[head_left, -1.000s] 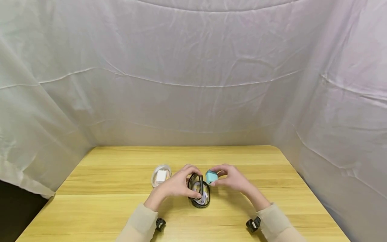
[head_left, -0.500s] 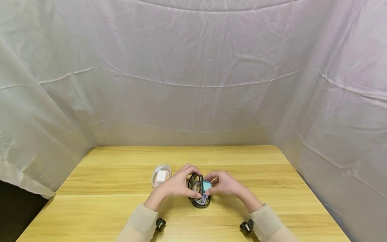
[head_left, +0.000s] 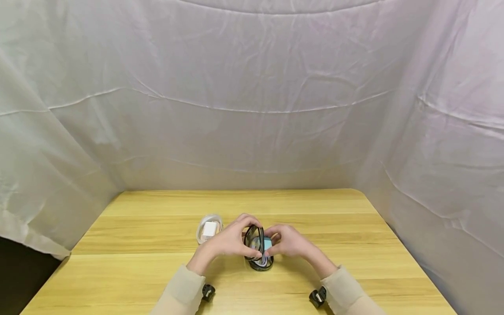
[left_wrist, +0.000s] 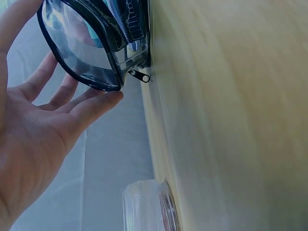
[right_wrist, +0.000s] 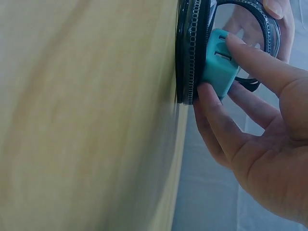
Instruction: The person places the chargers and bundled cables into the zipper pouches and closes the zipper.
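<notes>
A small round clear case (head_left: 264, 266) with black zippered trim lies on the table, its lid (left_wrist: 79, 41) raised. My left hand (head_left: 230, 239) holds that lid by its rim, thumb in front and fingers behind. In the right wrist view, a teal USB charger (right_wrist: 221, 65) with two slots on its face sits between the thumb and fingers of my right hand (right_wrist: 264, 115). The charger is at the case's opening, partly over its lower half. A pale cable (head_left: 261, 261) lies coiled inside the case. A black zipper pull (left_wrist: 139, 76) hangs from the case's edge.
Left of the case lies a round, white-edged clear item (head_left: 200, 236) with a white charger block (head_left: 209, 229) on or in it; I cannot tell which. The wooden table (head_left: 157, 280) is bounded by grey cloth (head_left: 252, 140) at the back and sides.
My right hand has moved left and slightly down, carrying the teal charger from beside the case to its opening. The left hand keeps holding the lid in place.
</notes>
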Demonstrator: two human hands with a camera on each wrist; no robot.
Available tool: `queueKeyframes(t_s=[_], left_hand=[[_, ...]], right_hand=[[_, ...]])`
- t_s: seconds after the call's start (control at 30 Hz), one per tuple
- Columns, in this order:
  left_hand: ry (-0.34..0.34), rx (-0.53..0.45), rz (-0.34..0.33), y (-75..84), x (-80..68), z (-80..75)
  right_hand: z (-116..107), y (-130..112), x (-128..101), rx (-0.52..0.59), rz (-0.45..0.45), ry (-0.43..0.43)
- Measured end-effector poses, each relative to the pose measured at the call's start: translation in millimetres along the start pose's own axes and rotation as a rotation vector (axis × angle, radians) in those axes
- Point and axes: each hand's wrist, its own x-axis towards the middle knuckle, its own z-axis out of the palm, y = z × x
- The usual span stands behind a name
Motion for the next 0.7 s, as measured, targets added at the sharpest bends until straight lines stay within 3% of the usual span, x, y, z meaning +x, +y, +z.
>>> queueKeyframes(t_s=[0.7], left_hand=[[-0.008,0.004,-0.006,1.6,-1.1,-0.2]], right_hand=[[-0.6,-6.5,-3.8,-0.044,-0.001,-0.005]])
